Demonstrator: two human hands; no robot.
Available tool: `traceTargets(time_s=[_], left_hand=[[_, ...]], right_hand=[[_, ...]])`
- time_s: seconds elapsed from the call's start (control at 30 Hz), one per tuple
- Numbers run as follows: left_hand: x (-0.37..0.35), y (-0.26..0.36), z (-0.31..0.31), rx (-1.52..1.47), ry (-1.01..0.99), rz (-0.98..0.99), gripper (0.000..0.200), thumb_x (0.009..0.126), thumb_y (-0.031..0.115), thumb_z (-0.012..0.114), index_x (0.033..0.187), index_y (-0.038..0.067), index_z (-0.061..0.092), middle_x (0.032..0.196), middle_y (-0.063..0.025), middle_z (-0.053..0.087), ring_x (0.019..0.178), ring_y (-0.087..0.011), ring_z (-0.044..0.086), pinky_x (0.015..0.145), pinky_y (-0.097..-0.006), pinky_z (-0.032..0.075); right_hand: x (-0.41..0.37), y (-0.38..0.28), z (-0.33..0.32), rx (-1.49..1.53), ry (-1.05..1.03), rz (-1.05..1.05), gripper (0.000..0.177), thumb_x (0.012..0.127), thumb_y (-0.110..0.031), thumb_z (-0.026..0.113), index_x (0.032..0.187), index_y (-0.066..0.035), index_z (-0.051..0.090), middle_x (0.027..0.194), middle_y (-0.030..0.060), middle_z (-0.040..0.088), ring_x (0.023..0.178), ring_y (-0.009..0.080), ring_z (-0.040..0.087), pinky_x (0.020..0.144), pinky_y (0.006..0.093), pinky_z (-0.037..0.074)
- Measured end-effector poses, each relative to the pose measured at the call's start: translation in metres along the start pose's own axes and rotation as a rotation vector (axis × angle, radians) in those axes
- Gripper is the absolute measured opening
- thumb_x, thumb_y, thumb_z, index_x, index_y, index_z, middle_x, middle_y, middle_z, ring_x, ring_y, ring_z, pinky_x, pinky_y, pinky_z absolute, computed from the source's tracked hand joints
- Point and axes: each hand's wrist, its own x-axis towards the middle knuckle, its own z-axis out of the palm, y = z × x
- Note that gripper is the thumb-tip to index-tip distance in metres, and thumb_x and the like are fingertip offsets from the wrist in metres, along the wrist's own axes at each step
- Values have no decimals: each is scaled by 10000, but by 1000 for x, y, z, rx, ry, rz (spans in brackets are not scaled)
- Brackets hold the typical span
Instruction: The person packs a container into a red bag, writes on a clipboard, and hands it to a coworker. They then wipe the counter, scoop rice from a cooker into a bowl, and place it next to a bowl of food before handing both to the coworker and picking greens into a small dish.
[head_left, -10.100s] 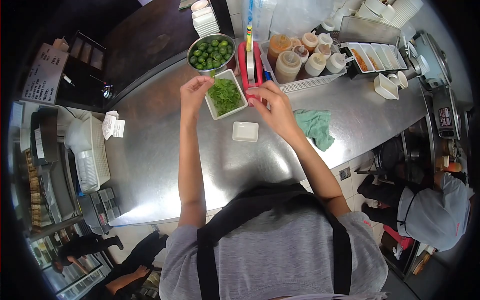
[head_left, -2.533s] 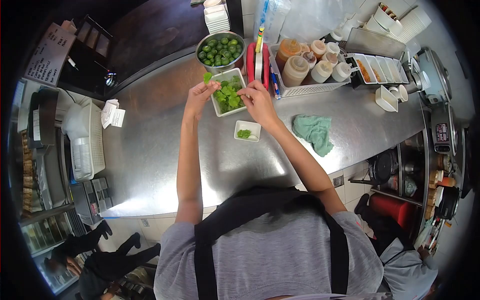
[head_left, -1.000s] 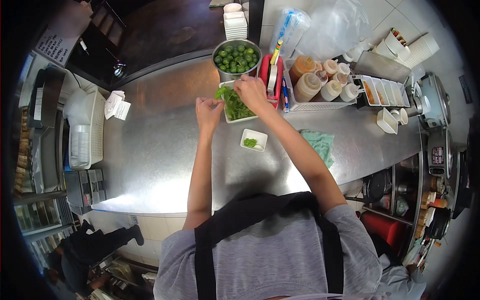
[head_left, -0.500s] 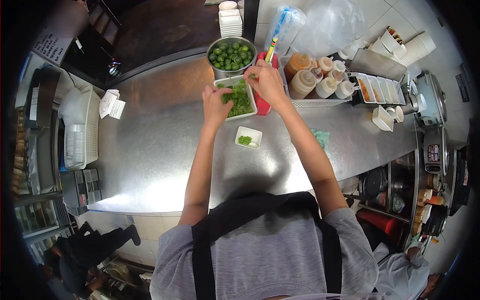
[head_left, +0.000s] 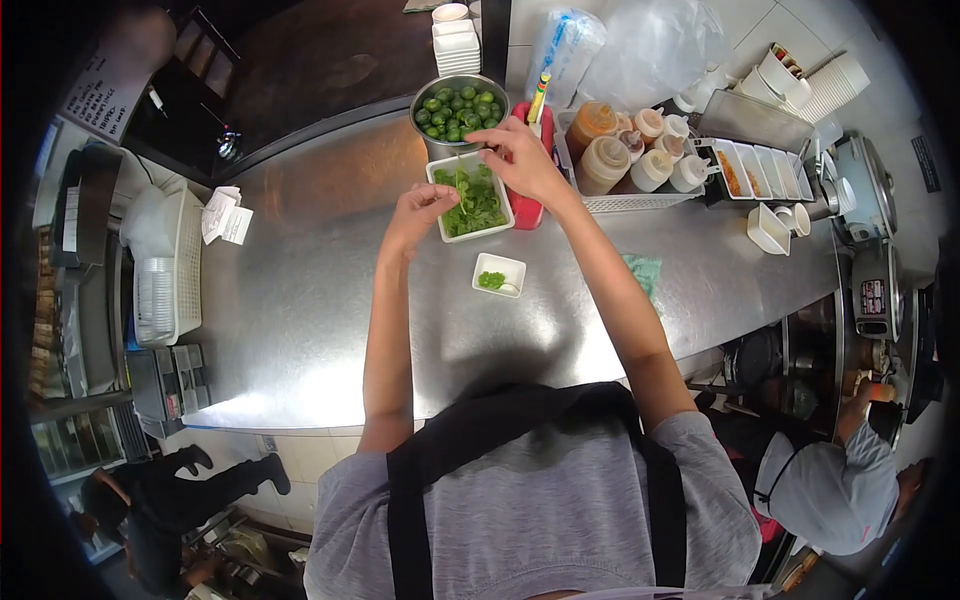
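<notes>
A white rectangular tray [head_left: 508, 212] of leafy green herbs [head_left: 480, 205] sits on the steel counter under both hands. At its left rim my left hand [head_left: 418, 214] pinches a thin herb sprig [head_left: 461, 185] between thumb and fingertips. My right hand [head_left: 522, 160] hovers over the tray's upper right side, thumb and fingers apart, with nothing visible between them. Nearer to me stands a small white dish [head_left: 514, 272] with a little chopped green herb [head_left: 490, 280] and a white spoon in it. Behind the tray is a metal bowl [head_left: 418, 128] of green limes [head_left: 460, 112].
Right of the tray lie a red holder [head_left: 528, 214] with a yellow marker and a basket [head_left: 625, 204] of sauce bottles. A condiment box [head_left: 757, 172] stands further right. A paper slip [head_left: 226, 214] and a white basket [head_left: 186, 265] are left. Other people stand at both sides.
My left hand has drawn left and out of the herbs, a sprig now showing at its fingertips. My right hand has shifted slightly up and left, its fingers spreading.
</notes>
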Motion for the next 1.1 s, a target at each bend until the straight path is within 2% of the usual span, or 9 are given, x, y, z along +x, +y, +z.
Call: traceTargets(time_s=[0.07,0.17,0.3,0.4,0.5,0.6,0.8,0.9,1.1], left_hand=[[-2,8,-5,33,-81,-23,156,770,183,676,886,79,663,890,44,500,767,-63,458,679,-207,352],[-3,13,-10,50,-177,-28,155,776,189,669,896,91,662,897,51,503,795,-61,464,689,-203,350],[-3,23,-12,72,-156,-58,165,779,184,663,918,95,672,917,37,508,836,-67,465,717,-220,363],[5,20,-14,205,-89,71,151,784,189,658,901,99,689,929,12,500,869,-90,464,754,-239,372],[10,25,-14,291,-84,137,131,772,192,667,862,103,704,930,-15,481,894,-124,461,789,-260,375],[15,37,-13,412,-126,175,118,742,181,686,831,108,709,918,-28,458,902,-148,456,799,-273,377],[35,27,-16,549,-162,214,111,705,170,696,772,81,695,911,-35,437,892,-167,451,783,-278,380],[39,25,-14,589,-167,231,127,704,174,690,766,64,676,916,-43,439,903,-178,450,782,-283,380],[35,27,-8,673,-64,299,155,682,179,689,776,56,675,929,-81,469,930,-238,446,800,-328,378]], right_hand=[[2,-5,2,-32,-36,-198,182,732,-118,647,910,-138,679,871,50,504,841,214,489,754,338,378],[1,-24,-4,-188,-254,-202,138,739,-144,652,871,-162,686,916,20,520,915,211,463,791,353,332],[7,-21,-1,-217,-331,-121,95,672,-187,693,766,-178,687,844,0,584,889,214,515,757,389,360],[12,-19,0,-188,-456,80,129,693,-165,672,796,-88,684,745,17,612,748,174,573,673,314,407],[15,-7,2,77,-470,231,164,663,-151,666,767,-26,681,661,74,632,612,153,590,584,281,443],[21,-1,3,170,-538,317,175,649,-143,668,732,10,678,637,95,637,596,126,585,568,261,450],[31,9,11,84,-626,287,166,624,-137,673,728,-8,686,637,84,638,588,136,584,562,274,450],[33,0,8,-18,-663,208,163,617,-139,669,723,-15,684,631,94,634,589,155,592,566,280,454],[21,5,21,-5,-463,176,167,610,-173,686,697,-32,667,638,115,635,614,215,629,580,310,480]])
